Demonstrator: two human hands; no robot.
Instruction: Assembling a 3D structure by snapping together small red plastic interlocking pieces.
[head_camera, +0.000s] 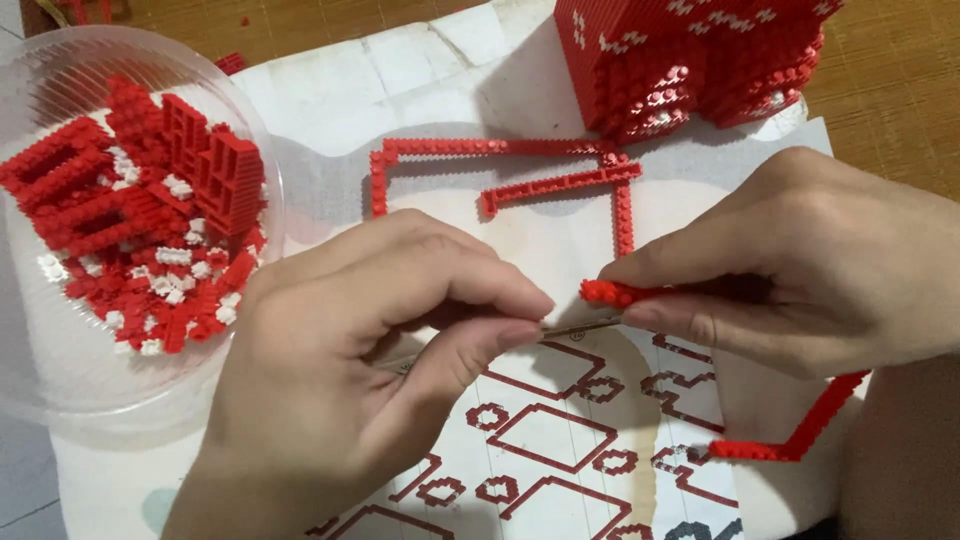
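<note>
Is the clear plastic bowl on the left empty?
No, the clear bowl holds a heap of red and white bricks, some joined into blocks.

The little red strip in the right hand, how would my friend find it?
Start at the big red block building at the top, then drop down to the right hand. The red strip pokes out of its fingertips, short and lifted, unlike the long strips lying flat on the paper.

A white printed instruction sheet (560, 440) lies flat, spread just right of the clear plastic bowl (60, 370). Dark red outline diagrams of hexagons and angular shapes cover its near part.
</note>
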